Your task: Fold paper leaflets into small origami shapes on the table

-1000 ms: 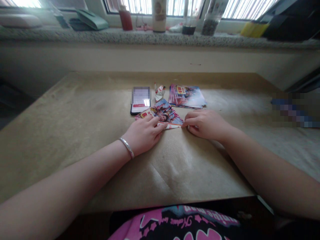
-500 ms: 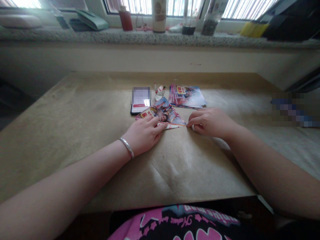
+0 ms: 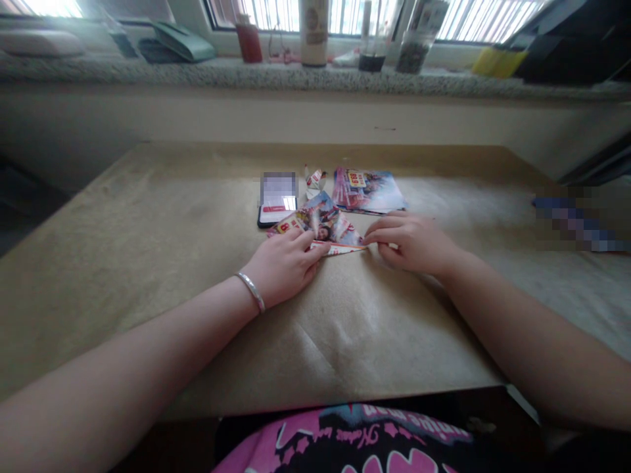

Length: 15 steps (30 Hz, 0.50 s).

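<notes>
A colourful printed paper sheet [image 3: 340, 226], folded into a triangle, lies on the table with a white folded strip along its near edge. My left hand [image 3: 286, 266] rests flat over its left part, fingers stretched out and thumb on the near edge. At the right corner, the bent fingers of my right hand [image 3: 409, 242] close on the paper's tip; its thumb is tucked below the index finger. Just behind the sheet stands a small folded paper piece [image 3: 315, 182]. A stack of similar printed sheets [image 3: 369, 190] lies behind my right hand.
A phone [image 3: 277, 200] with a lit screen lies left of the folded piece, close to the sheet's left corner. The brown table [image 3: 148, 263] reaches to the wall. Bottles, including a red one [image 3: 248, 39], line the stone windowsill [image 3: 207, 73]. A blurred, pixelated strip [image 3: 582, 223] lies far right.
My right hand has shifted slightly left at the sheet's right corner, its index finger now further over the tip. My left hand and the sheet stay in place.
</notes>
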Motion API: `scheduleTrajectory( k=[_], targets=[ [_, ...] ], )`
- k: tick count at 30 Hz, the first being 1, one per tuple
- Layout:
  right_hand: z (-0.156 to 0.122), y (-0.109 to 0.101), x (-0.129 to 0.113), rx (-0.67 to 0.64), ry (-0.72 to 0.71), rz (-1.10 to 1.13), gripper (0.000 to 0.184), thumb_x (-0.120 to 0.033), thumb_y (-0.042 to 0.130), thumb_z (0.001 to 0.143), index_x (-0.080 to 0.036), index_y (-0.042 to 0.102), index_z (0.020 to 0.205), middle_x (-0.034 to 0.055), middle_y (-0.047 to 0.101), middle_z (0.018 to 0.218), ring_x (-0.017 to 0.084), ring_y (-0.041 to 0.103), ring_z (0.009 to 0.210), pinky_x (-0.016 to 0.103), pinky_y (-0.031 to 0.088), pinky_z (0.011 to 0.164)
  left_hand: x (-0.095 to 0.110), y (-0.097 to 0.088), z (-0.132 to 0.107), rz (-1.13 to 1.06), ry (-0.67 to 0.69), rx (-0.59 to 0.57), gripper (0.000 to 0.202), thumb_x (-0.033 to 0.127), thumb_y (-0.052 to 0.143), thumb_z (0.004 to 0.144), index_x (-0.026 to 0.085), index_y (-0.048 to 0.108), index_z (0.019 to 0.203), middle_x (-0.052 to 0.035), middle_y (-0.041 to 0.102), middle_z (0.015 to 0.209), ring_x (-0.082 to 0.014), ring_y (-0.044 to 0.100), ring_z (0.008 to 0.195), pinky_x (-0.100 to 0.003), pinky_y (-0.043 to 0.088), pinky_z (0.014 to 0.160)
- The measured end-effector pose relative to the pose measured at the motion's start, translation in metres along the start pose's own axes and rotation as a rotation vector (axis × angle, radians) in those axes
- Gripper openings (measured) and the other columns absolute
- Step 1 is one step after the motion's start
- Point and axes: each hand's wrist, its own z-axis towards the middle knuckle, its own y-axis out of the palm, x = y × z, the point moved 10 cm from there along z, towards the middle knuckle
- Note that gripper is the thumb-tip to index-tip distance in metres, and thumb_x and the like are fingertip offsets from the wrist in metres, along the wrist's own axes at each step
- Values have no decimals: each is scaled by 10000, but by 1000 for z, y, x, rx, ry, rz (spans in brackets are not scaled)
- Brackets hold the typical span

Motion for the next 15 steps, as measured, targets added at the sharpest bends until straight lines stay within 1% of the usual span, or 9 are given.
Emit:
scheduleTrajectory(
  k=[2,4,10,15],
  targets=[
    [3,5,-10,-9,-44,29,287,-158,494,817,-225,737,954,36,724,977,186,599,856,307,444,776,0,-1,0,-6,2,10,358,293,418,943,200,585,1245,-100,604,1001,-223,552,928,-358,477,832],
    [5,10,-14,-30,-51,42,291,-155,490,827,-216,738,967,42,722,966,189,593,860,311,446,788,0,-1,1,-10,1,16,354,292,421,941,197,589,1239,-100,603,990,-221,551,927,-360,476,837],
    [8,12,-15,-15,-25,61,297,-140,489,827,-215,738,971,43,715,963,194,571,859,315,444,785,-1,2,2,-20,-10,-10,370,299,394,952,208,576,1262,-101,606,1010,-231,558,945,-374,486,842],
    [10,13,-22,-18,-58,35,296,-154,505,831,-232,729,1007,47,708,966,200,547,871,318,433,761,0,-1,2,-18,1,-7,370,296,387,955,213,578,1260,-102,608,1008,-236,562,942,-376,491,832]
  ],
)
